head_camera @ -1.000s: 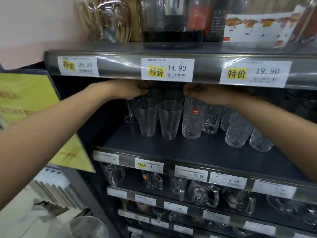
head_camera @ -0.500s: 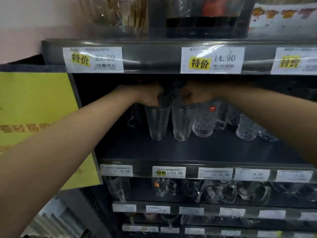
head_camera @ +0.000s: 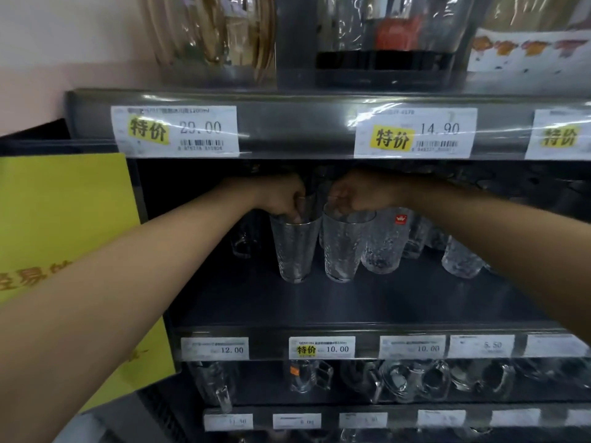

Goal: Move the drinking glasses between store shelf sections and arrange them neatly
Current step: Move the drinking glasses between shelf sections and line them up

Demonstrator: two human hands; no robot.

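Two tall textured tumblers stand side by side on the dark middle shelf (head_camera: 351, 302). My left hand (head_camera: 283, 198) grips the left tumbler (head_camera: 295, 251) by its rim, fingers dipping inside it. My right hand (head_camera: 355, 195) pinches the rim of the right tumbler (head_camera: 342, 251). Their bases look level with the shelf; contact is unclear. Right of them stands a frosted glass with a red sticker (head_camera: 385, 244), and another frosted glass (head_camera: 462, 259) further right. More glasses behind are hidden in shadow.
A small clear glass (head_camera: 243, 241) stands at the shelf's back left. The shelf above (head_camera: 287, 123) hangs low over my hands, with price tags and large jars. Glass mugs (head_camera: 412, 378) fill the shelf below. A yellow sign (head_camera: 64, 225) flanks the left side.
Both hands came forward from the back of the shelf, each bringing a tall tumbler. The two tumblers now stand further front and apart from the row. The camera has moved closer.
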